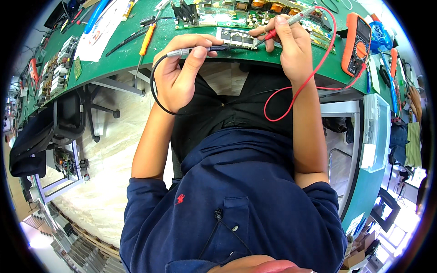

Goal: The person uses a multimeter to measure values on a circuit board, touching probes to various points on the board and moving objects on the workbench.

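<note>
My left hand (180, 75) is closed around a black-and-grey test probe (181, 52), its tip pointing right toward a small board (237, 38) at the bench's near edge. A red-and-grey test probe (298, 17) sits in the fingers of my right hand (293, 48), slanting down-left toward the same board. Whether either tip touches the board is too small to tell. From the red probe a red lead (332, 41) loops down to an orange multimeter (356, 44) on the right. Behind the small board lies a larger green circuit board (218, 19) with copper coils.
An orange-handled screwdriver (147, 40) lies left of my left hand, near white paper (98, 43). More circuit boards (57, 68) line the bench's left side. A blue roll (380, 37) stands beyond the multimeter. A black chair (69, 116) stands at the lower left. Another person's hand (414, 102) shows far right.
</note>
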{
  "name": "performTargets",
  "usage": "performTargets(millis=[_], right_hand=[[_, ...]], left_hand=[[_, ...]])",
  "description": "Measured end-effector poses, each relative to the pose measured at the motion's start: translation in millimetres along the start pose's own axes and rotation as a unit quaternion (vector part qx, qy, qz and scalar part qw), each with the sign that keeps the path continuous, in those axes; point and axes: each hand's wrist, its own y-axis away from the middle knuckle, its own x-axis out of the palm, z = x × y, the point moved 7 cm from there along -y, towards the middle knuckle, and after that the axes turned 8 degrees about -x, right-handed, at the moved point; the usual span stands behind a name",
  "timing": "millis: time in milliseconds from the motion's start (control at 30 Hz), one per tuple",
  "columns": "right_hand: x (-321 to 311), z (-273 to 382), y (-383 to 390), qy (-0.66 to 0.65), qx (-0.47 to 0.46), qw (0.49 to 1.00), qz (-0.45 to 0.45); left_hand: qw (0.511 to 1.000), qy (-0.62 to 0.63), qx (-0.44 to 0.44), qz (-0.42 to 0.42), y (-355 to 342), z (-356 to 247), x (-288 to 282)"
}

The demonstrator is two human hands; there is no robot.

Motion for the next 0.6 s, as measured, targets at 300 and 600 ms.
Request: performTargets(millis=[300,600], right_hand=[[-1.7,3.8,0.5,-0.035,-0.014,0.999,-0.035],[0.4,3.9,0.1,-0.050,0.020,0.998,-0.029]], left_hand=[[1.000,0.008,-0.015,-0.002,0.9,1.2,1.6],[1.000,0.010,-0.004,0.005,0.0,-0.8,2.0]])
